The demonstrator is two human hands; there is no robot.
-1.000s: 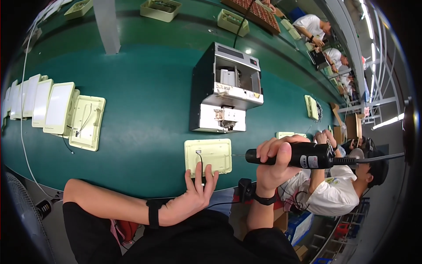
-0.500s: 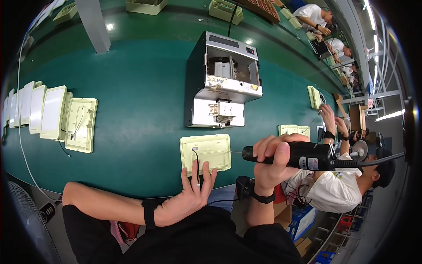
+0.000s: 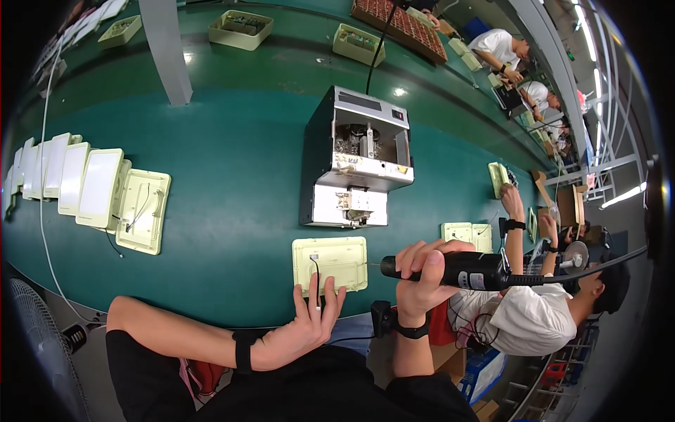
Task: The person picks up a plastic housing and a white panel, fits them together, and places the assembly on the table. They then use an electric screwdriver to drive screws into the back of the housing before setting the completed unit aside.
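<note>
A pale green plastic housing (image 3: 346, 261) lies on the bench in front of me, with a thin black cable (image 3: 316, 269) coming out of a small slot. My left hand (image 3: 309, 327) rests its spread fingers over the near edge of the housing. The cable runs down between those fingers; the thumb is hidden. In my right hand (image 3: 420, 281) is a black electric screwdriver (image 3: 478, 271), held level with its thin bit toward the left. The bit's tip is close to the housing's right edge; I cannot tell whether they touch.
Beyond the housing stands a silver and black screw feeder (image 3: 360, 176). To the left are an open housing (image 3: 143, 211) with cables and a row of white-faced housings (image 3: 100, 188). Bins (image 3: 241, 29) stand at the back. A co-worker (image 3: 527, 316) sits at the right, near two housings (image 3: 466, 235).
The bench scene sits lower in the picture. The screwdriver stays beside the housing, slightly nearer to it, and my left hand stays on it. The co-worker's hands have shifted.
</note>
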